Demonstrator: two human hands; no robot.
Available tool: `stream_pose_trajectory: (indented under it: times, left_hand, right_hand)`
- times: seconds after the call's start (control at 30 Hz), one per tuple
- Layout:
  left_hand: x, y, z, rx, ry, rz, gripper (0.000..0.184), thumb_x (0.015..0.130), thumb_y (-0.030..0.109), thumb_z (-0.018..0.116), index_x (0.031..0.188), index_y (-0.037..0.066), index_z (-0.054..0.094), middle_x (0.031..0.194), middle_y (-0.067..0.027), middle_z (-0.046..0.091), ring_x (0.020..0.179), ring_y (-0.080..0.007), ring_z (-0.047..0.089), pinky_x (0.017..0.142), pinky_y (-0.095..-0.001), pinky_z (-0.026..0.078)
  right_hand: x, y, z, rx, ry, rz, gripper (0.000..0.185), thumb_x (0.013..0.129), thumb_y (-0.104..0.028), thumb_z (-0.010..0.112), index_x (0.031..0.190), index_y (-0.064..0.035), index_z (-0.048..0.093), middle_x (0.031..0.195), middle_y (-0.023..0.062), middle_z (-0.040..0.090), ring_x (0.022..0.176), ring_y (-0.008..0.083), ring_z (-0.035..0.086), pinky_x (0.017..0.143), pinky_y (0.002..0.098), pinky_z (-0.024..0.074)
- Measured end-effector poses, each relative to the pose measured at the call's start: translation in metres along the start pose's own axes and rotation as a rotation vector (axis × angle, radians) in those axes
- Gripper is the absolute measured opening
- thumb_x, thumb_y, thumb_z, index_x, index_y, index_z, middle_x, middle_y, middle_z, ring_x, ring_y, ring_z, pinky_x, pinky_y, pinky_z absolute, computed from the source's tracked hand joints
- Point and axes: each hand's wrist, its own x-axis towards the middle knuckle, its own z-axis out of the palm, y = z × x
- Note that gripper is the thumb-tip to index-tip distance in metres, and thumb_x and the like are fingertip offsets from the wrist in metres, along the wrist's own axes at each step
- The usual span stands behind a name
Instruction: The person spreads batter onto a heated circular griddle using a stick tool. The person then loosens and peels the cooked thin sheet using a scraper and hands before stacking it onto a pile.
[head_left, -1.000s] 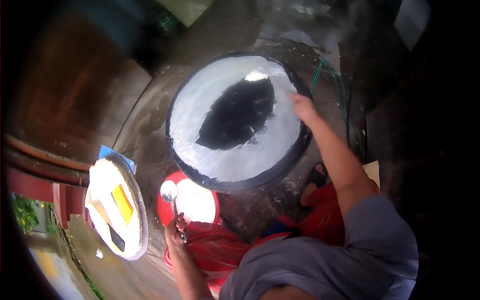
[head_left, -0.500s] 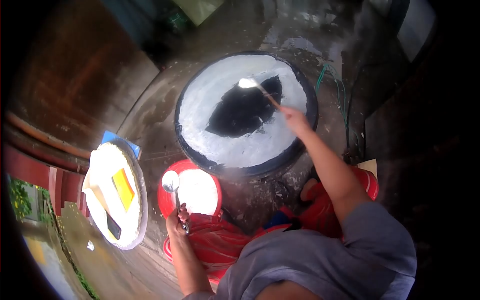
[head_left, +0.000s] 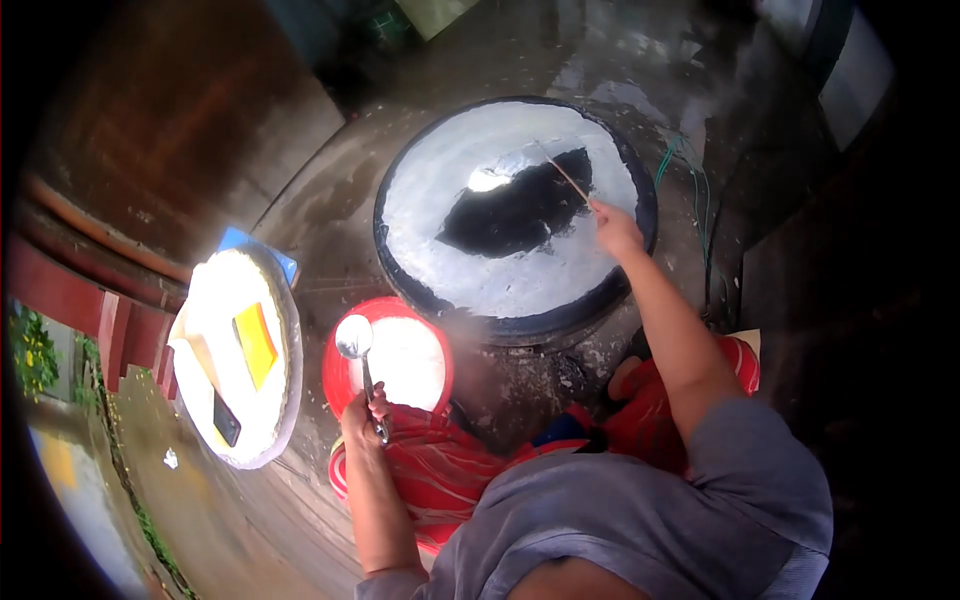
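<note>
My left hand [head_left: 364, 414] is closed round the handle of a metal ladle [head_left: 354, 337], whose bowl is over the rim of a red basin [head_left: 338, 366] of white liquid [head_left: 405, 365]. A thin wooden stick [head_left: 567, 174] is gripped in my right hand [head_left: 617, 231], above the right part of a large round black griddle [head_left: 648, 205]. White batter [head_left: 500, 289] coats the griddle in a broad ring around a dark bare patch [head_left: 515, 214]. A thicker white lump [head_left: 489, 179] lies at the patch's upper left edge, left of the stick.
At the left, a round tray [head_left: 292, 365] holds white sheets, a yellow-orange item [head_left: 256, 345] and a dark phone [head_left: 226, 418]. A blue object [head_left: 262, 252] sits behind it. Green cord [head_left: 700, 200] lies on the floor right of the griddle.
The stick has come into view and swung over the griddle. The white lump has shifted left and down around the dark patch, which has shrunk. My left hand still holds the ladle.
</note>
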Motion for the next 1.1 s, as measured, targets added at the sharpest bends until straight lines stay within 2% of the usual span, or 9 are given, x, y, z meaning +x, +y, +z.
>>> stream_pose_trajectory:
  times: [0.07,0.13,0.23,0.4,0.53,0.67,0.83,0.97,1.1]
  left_hand:
    - [-0.002,-0.002,0.005,0.0,0.012,0.01,0.028,0.093,0.015,0.029,0.099,-0.009,0.043,0.072,-0.0078,0.048,0.048,-0.0102,0.04,0.04,-0.0205,0.035]
    - [-0.001,-0.001,0.002,-0.007,-0.03,-0.009,0.03,0.094,0.017,0.027,0.1,-0.008,0.042,0.073,-0.0081,0.048,0.049,-0.0103,0.04,0.041,-0.0204,0.035]
    - [-0.001,-0.001,-0.001,0.0,-0.083,-0.035,0.03,0.094,0.018,0.026,0.098,-0.008,0.042,0.072,-0.0081,0.048,0.049,-0.0103,0.04,0.04,-0.0206,0.035]
    - [-0.003,-0.003,-0.001,0.011,-0.047,-0.008,0.033,0.095,0.02,0.024,0.098,-0.007,0.043,0.074,-0.0079,0.048,0.049,-0.0105,0.04,0.04,-0.0207,0.035]
    - [-0.006,-0.003,0.001,0.016,-0.064,-0.011,0.036,0.096,0.022,0.023,0.1,-0.008,0.043,0.074,-0.008,0.048,0.05,-0.0105,0.04,0.041,-0.0206,0.035]
    - [-0.005,-0.002,-0.005,-0.03,-0.092,-0.027,0.037,0.096,0.023,0.023,0.101,-0.008,0.042,0.074,-0.0085,0.048,0.05,-0.0106,0.04,0.041,-0.0207,0.035]
    - [-0.003,-0.002,-0.007,0.004,-0.061,0.012,0.035,0.096,0.02,0.023,0.102,-0.009,0.041,0.074,-0.009,0.048,0.05,-0.0108,0.04,0.041,-0.021,0.035]
    - [-0.002,-0.002,-0.007,-0.01,-0.072,-0.007,0.033,0.095,0.018,0.024,0.101,-0.01,0.041,0.073,-0.0091,0.048,0.049,-0.0109,0.04,0.04,-0.0212,0.035]
    - [-0.006,-0.003,-0.008,-0.029,-0.075,-0.039,0.027,0.093,0.014,0.027,0.099,-0.008,0.041,0.072,-0.0084,0.047,0.047,-0.0106,0.04,0.039,-0.0214,0.035]
  right_hand:
    - [0.005,0.018,0.028,0.039,0.08,0.009,0.029,0.084,-0.02,0.05,0.111,-0.0199,0.061,0.095,0.0095,0.064,0.082,0.021,0.062,0.071,0.03,0.0473]
    - [-0.006,0.003,0.054,-0.005,0.02,-0.329,0.03,0.083,-0.017,0.05,0.111,-0.0183,0.06,0.092,0.0105,0.064,0.078,0.0197,0.062,0.068,0.0291,0.0469]
    - [-0.029,-0.045,0.013,-0.004,-0.317,-0.105,0.032,0.086,-0.011,0.044,0.116,-0.0112,0.057,0.098,0.0106,0.064,0.082,0.0205,0.061,0.073,0.0297,0.047]
    - [-0.022,-0.031,0.019,-0.052,-0.055,-0.029,0.029,0.087,-0.017,0.047,0.113,-0.0174,0.059,0.102,0.0122,0.062,0.088,0.0268,0.061,0.075,0.032,0.0471]
    - [-0.031,-0.033,0.046,-0.067,-0.265,-0.348,0.031,0.085,-0.009,0.047,0.113,-0.0155,0.059,0.099,0.0096,0.063,0.083,0.0163,0.06,0.07,0.028,0.0466]
    - [-0.058,-0.067,-0.02,-0.202,-0.495,-0.174,0.03,0.08,-0.015,0.053,0.108,-0.0229,0.062,0.098,0.0082,0.063,0.092,0.0242,0.059,0.073,0.0325,0.0473]
    - [-0.113,-0.07,0.009,-0.411,0.173,-0.507,0.046,0.068,-0.01,0.059,0.114,-0.0168,0.057,0.086,0.0059,0.059,0.077,0.0247,0.058,0.066,0.0347,0.0484]
    - [-0.146,-0.067,0.088,-0.561,0.118,-0.727,0.044,0.075,-0.009,0.05,0.118,-0.0144,0.052,0.087,0.0056,0.056,0.076,0.0247,0.057,0.062,0.036,0.0488]
    - [-0.127,-0.055,0.054,-0.711,0.13,-0.493,0.039,0.079,-0.008,0.045,0.117,-0.0123,0.053,0.087,0.0058,0.057,0.071,0.0242,0.059,0.058,0.0368,0.0491]
